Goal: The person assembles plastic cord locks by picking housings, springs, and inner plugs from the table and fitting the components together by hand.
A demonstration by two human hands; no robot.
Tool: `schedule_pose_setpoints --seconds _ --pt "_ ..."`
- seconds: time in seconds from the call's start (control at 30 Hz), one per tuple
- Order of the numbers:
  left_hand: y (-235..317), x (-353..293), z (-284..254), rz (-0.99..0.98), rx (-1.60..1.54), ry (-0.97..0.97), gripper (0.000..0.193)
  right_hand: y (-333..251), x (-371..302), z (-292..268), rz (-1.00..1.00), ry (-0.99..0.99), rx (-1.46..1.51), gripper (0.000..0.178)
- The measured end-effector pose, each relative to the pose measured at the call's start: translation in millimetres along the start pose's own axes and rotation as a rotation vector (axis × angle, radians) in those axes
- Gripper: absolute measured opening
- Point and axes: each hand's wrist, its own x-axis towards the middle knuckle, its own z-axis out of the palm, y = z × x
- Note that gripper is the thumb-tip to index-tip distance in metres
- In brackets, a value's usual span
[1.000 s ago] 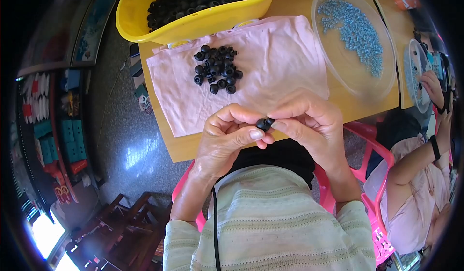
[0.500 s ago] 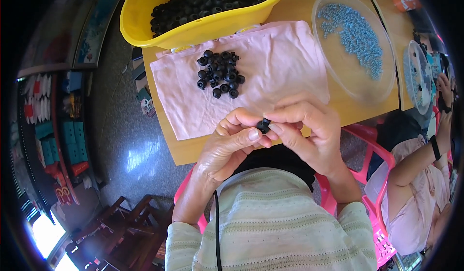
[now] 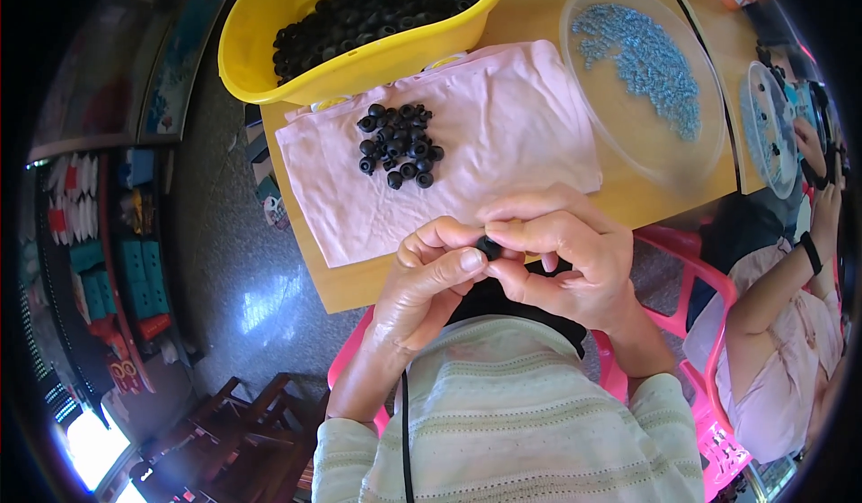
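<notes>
Between my two hands, just off the table's near edge, is a small round black part (image 3: 488, 247). My left hand (image 3: 431, 270) pinches it between thumb and fingers. From the other side, my right hand (image 3: 561, 252) has its fingertips closed against the same part, hiding much of it. Beyond my hands, a pile of similar black parts (image 3: 395, 147), round with holes, lies on a pink cloth (image 3: 512, 135). Behind the cloth, a yellow tub (image 3: 359, 61) holds a great many more of them.
To the right, a clear round tray (image 3: 620, 131) holds small light-blue pieces (image 3: 651, 72) on the wooden table (image 3: 337, 292). A co-worker's arm (image 3: 781, 283) reaches toward another round tray (image 3: 763, 135) at the far right. A pink chair (image 3: 696, 279) stands between us.
My right fingers have shifted around the black part, which now shows less between my fingertips. The whole view has shifted slightly. The co-worker's hand has moved at the far tray.
</notes>
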Motion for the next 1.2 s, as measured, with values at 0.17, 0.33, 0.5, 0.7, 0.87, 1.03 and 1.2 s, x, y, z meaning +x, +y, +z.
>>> schedule_pose_setpoints --seconds 0.17,0.33,0.5,0.7,0.87,1.03,1.2 --pt "0.5 -7.0 5.8 0.04 0.032 0.053 0.016 -6.5 -2.3 0.2 -0.096 0.032 -0.073 0.026" --pt "5.6 -6.7 10.5 -0.006 0.076 0.053 0.015 -7.2 -6.3 -1.1 -0.147 0.007 -0.089 0.026" --pt "11.1 -4.1 7.2 0.052 0.307 0.138 0.013 0.3 -18.4 3.7 -0.053 0.001 -0.165 0.03" --pt "58.0 -1.5 33.6 0.299 0.6 0.045 0.017 -2.5 -8.6 0.5 0.26 0.005 0.075 0.04" --pt "150.5 46.2 93.6 0.71 1.089 0.034 0.018 9.5 -12.2 1.1 0.286 0.091 0.029 0.034" --pt "244.4 149.0 132.0 0.843 1.306 0.037 0.034 11.1 -11.2 7.6 0.324 0.038 0.032 0.027" --pt "242.5 165.9 133.5 1.017 1.367 0.057 0.038 15.3 -20.5 12.7 0.306 0.034 0.012 0.024"
